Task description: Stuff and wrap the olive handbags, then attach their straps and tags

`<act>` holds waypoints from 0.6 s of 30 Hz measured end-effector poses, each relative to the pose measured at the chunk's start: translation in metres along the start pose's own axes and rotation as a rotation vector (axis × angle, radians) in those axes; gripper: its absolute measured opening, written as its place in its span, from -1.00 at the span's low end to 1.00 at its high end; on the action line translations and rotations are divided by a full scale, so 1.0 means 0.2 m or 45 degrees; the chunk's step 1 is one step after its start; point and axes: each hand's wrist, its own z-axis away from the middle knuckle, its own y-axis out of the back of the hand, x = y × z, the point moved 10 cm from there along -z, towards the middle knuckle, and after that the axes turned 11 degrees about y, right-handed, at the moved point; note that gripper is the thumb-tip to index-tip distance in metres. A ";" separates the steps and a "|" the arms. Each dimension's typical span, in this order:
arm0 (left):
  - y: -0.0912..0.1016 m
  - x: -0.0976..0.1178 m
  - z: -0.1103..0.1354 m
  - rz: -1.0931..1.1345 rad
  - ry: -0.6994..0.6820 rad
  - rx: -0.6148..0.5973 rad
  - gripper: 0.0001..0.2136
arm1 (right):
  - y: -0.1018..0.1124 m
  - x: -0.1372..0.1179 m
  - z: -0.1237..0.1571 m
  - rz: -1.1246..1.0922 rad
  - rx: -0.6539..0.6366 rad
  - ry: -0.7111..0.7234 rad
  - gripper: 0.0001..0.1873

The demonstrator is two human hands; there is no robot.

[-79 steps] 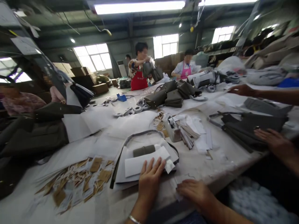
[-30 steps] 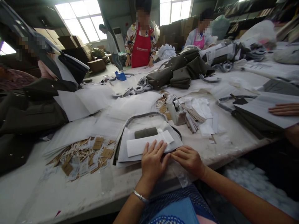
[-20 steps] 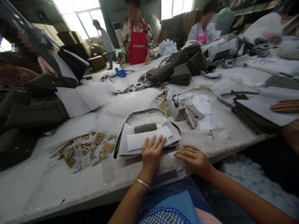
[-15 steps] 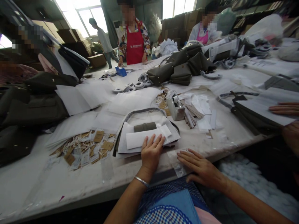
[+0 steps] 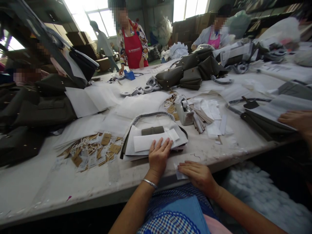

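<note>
A dark olive handbag (image 5: 152,130) lies on the table in front of me, its wrapped handle (image 5: 156,114) arched towards the far side. White paper covers most of its front, with a folded white strip (image 5: 146,142) across it. My left hand (image 5: 159,156) rests on the strip and the bag's near edge, fingers spread and flat. Beside the bag, at the table's front edge, my right hand (image 5: 198,175) has its fingers together over a small translucent plastic piece (image 5: 180,174). Part of that piece is hidden under the fingers.
Left of the bag lies a heap of brown tags with strings (image 5: 94,151). A tape dispenser (image 5: 184,110) stands behind, near cardboard strips (image 5: 200,122). Olive bags (image 5: 190,70) are piled further back. At right, another person's hand (image 5: 296,120) touches a paper-covered bag (image 5: 265,120).
My right hand has shifted left and its fingers have drawn together over the plastic piece, less of which shows now. My left hand stays on the bag.
</note>
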 end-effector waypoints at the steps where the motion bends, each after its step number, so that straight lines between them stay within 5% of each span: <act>1: 0.00 0.00 0.00 0.000 -0.002 0.006 -0.61 | 0.00 -0.01 0.01 -0.008 0.002 -0.019 -0.63; 10: -0.01 0.00 0.01 -0.005 -0.023 0.024 -0.60 | 0.08 -0.06 -0.10 -0.045 0.009 -0.050 -0.63; 18: 0.03 0.02 0.01 0.055 -0.026 0.106 -0.67 | 0.16 0.30 -0.40 -0.027 -0.010 -0.163 -0.70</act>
